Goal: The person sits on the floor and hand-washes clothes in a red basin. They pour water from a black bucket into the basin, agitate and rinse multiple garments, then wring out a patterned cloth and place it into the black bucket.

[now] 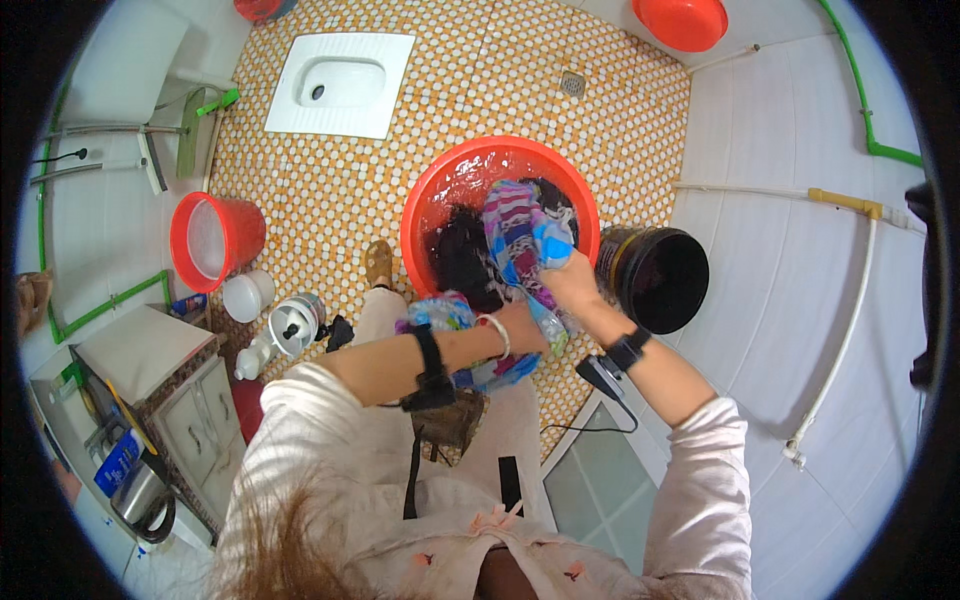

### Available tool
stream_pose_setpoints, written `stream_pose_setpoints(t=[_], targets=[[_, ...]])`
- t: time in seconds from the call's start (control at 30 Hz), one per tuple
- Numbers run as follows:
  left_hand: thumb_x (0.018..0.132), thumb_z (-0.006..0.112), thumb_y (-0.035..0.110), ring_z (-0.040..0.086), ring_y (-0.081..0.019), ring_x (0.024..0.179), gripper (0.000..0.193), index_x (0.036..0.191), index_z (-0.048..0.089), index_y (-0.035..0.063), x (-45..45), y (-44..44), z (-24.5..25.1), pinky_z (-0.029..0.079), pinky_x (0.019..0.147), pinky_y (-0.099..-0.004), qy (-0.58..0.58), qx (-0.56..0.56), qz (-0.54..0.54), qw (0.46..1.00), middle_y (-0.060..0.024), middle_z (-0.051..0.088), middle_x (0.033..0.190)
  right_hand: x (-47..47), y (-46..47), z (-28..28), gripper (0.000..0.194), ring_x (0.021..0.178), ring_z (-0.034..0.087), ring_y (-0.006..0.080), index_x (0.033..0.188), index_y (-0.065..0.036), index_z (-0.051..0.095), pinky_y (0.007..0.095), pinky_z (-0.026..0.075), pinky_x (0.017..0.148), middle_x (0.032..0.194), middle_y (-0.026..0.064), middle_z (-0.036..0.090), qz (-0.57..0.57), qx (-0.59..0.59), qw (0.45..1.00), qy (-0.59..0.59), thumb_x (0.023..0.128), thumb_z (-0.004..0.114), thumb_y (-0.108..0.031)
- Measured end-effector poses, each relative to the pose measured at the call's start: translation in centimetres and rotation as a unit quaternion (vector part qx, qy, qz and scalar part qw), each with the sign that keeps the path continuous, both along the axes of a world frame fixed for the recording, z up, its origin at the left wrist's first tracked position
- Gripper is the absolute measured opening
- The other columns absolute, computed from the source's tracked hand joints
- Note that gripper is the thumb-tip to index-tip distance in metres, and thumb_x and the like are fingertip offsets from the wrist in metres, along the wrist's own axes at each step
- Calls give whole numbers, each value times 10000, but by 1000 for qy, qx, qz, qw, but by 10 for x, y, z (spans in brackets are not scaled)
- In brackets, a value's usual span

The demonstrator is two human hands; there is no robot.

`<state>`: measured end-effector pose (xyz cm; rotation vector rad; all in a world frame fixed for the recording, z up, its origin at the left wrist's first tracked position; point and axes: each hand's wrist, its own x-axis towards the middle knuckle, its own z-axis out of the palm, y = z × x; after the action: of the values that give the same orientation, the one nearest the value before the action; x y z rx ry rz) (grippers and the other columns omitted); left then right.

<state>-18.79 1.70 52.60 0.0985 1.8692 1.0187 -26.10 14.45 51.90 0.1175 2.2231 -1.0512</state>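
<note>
A large red plastic basin (461, 176) stands on the floor before me, with some water and wet black cloth (469, 259) in it. A multicoloured patterned wet cloth (517, 225) is bunched over the basin's near side. My right hand (574, 285) grips it above the right part of the rim. My left hand (521, 330), a pale bracelet at its wrist, is closed on the same cloth just outside the near rim. More of the cloth hangs below and left of my left wrist, over my lap. The fingers of my left hand are partly hidden.
Close to the basin's right side is a black bucket (667, 281). A red bucket (217, 240), white tubs (249, 296) and a bottle (255, 356) stand at left. Beyond are a squat toilet (341, 84) and a floor drain (573, 85). A cabinet (191, 427) is at lower left.
</note>
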Motion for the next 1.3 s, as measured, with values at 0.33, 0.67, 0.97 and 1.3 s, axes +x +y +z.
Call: stream_pose_setpoints(t=[0.33,0.67,0.97,1.3], targets=[[737,761,467,581,-280,1151,765,1319,526,30,49,-24,-59,486,930,-423,-149,207,78,964,-136,592,1283,47,-19,-37,412,920,633,447,1007,35,592,475,500,796,928,280,661,18,93,995,-2,690,688,-209],[818,438,754,414,-311,1344,953,1471,324,69,65,-33,-64,295,1134,-504,-400,558,485,542,-127,436,1457,112,-35,72,711,1142,556,343,1333,22,425,409,439,952,1217,247,556,-71,60,994,-57,739,713,-242],[856,591,375,546,-272,1201,792,1480,276,4,45,-22,-40,440,1031,-398,-408,580,369,601,-164,409,1479,162,52,63,444,1189,507,281,1279,-6,474,398,426,1002,1327,101,479,-363,-426,765,-319,937,616,-250],[732,702,351,663,-272,940,980,1513,190,51,15,-48,65,566,776,-331,-482,501,306,650,-227,408,1444,104,94,-102,935,1326,378,427,1508,-11,81,480,385,1074,1448,339,263,-543,-470,581,-383,919,536,-577]])
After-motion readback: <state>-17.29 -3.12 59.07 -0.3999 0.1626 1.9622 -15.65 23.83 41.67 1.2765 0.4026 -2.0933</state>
